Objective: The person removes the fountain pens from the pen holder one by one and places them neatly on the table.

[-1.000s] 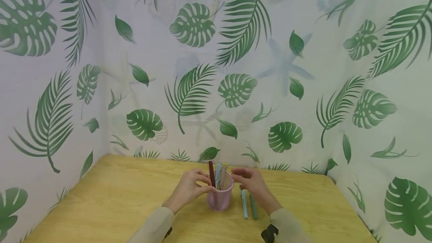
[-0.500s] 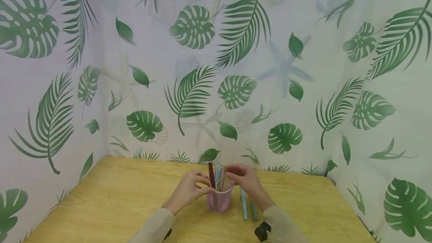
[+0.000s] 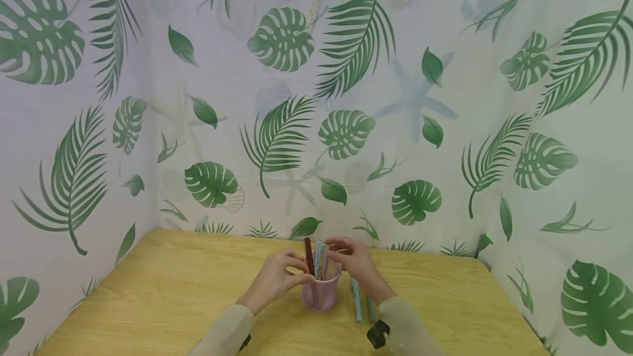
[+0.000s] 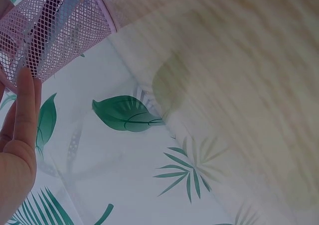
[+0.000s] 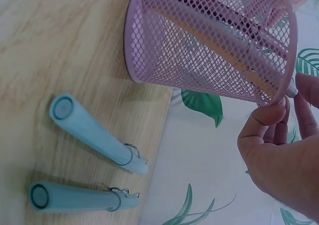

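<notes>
A pink mesh pen cup (image 3: 320, 296) stands upright on the table. My left hand (image 3: 279, 276) grips its rim from the left. Out of the cup rise a dark red pen (image 3: 309, 255), a light blue pen (image 3: 317, 260) and a pale pinkish pen (image 3: 324, 266). At the rim's right side, the thumb and forefinger of my right hand (image 5: 284, 153) pinch the top end of the pale pen; its lower part shows through the mesh. Two capped pens lie beside the cup: a light blue pen (image 5: 97, 133) and a blue-green pen (image 5: 75, 199).
The wooden table (image 3: 198, 284) ends at a leaf-patterned cloth wall (image 3: 292, 98), with more of this cloth on both sides. A black device (image 3: 378, 335) sits on my right wrist, over the near end of the loose pens.
My right hand has moved left, from beside the cup's rim onto the pale pen's top. The left hand and cup stay in place.
</notes>
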Action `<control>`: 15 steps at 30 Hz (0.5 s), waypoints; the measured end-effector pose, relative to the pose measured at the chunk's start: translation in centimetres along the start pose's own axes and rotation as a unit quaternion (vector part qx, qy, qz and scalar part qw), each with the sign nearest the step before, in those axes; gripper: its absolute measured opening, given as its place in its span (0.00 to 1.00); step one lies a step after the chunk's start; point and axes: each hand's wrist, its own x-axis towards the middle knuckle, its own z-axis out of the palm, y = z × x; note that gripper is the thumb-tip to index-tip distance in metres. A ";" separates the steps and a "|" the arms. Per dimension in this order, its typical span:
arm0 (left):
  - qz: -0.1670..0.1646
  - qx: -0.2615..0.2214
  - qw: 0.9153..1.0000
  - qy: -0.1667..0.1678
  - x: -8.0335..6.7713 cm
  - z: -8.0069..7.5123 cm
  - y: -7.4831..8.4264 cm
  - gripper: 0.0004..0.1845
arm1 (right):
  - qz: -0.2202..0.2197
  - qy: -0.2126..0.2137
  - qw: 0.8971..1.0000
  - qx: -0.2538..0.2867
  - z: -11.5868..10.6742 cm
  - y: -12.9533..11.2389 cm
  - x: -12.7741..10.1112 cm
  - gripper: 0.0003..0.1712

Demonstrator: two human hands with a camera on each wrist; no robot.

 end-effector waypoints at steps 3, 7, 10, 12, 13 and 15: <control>0.000 0.003 1.000 -0.001 0.0 0.0 0.0 0.09 | 0.000 0.002 1.000 -0.005 0.0 -0.2 0.0 0.13; -0.005 0.004 1.000 -0.002 0.0 0.0 0.0 0.09 | -0.006 0.000 1.000 -0.008 0.0 -0.2 -0.2 0.14; -0.008 0.001 1.000 -0.002 0.0 0.0 0.0 0.09 | -0.009 -0.006 1.000 -0.004 -0.2 -0.2 -0.4 0.15; -0.005 0.000 1.000 -0.001 0.0 0.0 0.0 0.09 | -0.009 -0.010 1.000 0.000 -0.2 -0.2 -0.5 0.15; -0.004 0.000 1.000 -0.001 0.0 0.0 0.0 0.09 | -0.010 -0.011 1.000 0.000 -0.3 -0.2 -0.5 0.15; -0.002 -0.001 1.000 0.000 0.1 0.0 0.0 0.09 | -0.018 -0.012 1.000 -0.002 -0.3 -0.1 -0.5 0.15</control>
